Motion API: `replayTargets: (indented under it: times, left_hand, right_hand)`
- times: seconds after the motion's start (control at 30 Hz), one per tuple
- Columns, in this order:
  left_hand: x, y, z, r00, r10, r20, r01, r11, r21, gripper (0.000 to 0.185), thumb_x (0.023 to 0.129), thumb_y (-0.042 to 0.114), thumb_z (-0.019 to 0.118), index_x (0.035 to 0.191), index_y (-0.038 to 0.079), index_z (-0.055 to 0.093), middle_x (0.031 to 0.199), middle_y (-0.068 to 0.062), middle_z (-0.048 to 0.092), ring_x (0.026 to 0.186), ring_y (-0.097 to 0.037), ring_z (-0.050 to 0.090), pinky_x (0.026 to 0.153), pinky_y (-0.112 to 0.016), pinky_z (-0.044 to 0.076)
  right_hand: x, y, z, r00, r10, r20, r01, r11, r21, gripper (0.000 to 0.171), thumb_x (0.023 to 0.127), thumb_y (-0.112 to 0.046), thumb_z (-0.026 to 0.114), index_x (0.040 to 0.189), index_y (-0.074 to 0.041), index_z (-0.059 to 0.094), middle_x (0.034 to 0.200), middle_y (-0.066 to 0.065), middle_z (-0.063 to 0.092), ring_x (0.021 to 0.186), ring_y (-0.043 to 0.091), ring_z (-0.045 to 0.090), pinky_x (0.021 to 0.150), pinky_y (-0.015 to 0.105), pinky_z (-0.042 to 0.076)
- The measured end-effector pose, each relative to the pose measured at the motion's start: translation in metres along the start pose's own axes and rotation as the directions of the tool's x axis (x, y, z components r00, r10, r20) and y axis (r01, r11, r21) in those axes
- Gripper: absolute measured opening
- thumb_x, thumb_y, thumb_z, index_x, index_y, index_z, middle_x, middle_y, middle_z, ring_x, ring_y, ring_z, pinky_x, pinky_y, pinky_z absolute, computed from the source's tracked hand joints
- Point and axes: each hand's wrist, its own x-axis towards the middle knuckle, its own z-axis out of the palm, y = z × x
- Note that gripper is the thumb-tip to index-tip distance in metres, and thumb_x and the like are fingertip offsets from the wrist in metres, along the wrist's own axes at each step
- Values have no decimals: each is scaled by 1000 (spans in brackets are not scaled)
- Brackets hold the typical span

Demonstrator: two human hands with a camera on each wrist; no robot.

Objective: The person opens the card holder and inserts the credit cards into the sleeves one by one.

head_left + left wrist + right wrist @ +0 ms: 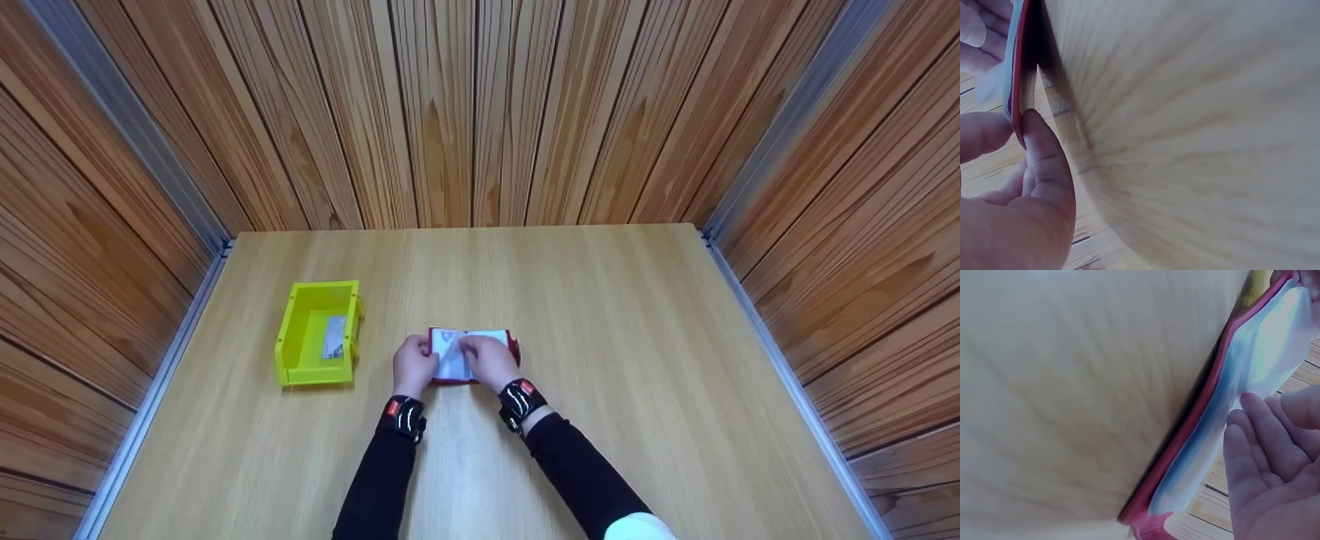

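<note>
A small red-covered card holder (452,367) with clear plastic sleeves lies spread open between both hands, over the table. My left hand (414,365) pinches its left edge, thumb on the sleeve side and fingers behind the cover, as the left wrist view (1039,174) shows. Over the right half is my right hand (491,361), its fingertips touching a lifted clear sleeve (1278,343) near the middle. In the right wrist view those fingers (1266,439) are loosely bent, with the thumb apart from them. The red cover (1185,416) runs along below the sleeves.
A yellow-green plastic bin (315,377) stands on the table (615,337) to the left of the hands. Inside it lies a greyish printed card (334,337). Wooden plank walls (450,112) with metal corner rails (780,375) enclose the table at the back and sides.
</note>
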Motion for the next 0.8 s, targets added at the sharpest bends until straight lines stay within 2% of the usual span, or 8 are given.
replayTargets:
  times: [0.27,0.47,0.8]
  left_hand:
    - [1,-1,-1,1000,11,-4,-11,1000,5,29,80,-2,67,109,-8,64,85,-13,66,86,-30,62,79,-41,50]
    - [2,0,-2,1000,-15,-9,15,1000,7,27,84,2,64,110,-7,65,88,-13,67,88,-30,62,82,-41,50]
    - [3,3,-6,995,83,-62,-75,989,130,24,84,6,68,104,-7,66,94,-17,68,93,-34,63,86,-45,49]
  right_hand:
    - [1,-3,3,1000,14,22,-15,1000,17,28,92,-1,61,118,2,68,116,15,69,110,31,63,97,41,46]
    - [2,-5,2,999,27,25,-28,999,26,28,92,0,61,119,2,68,117,15,69,112,31,63,98,42,46]
    - [0,-5,3,999,39,28,-39,999,9,29,92,-1,61,120,2,68,118,15,68,113,32,62,99,42,45]
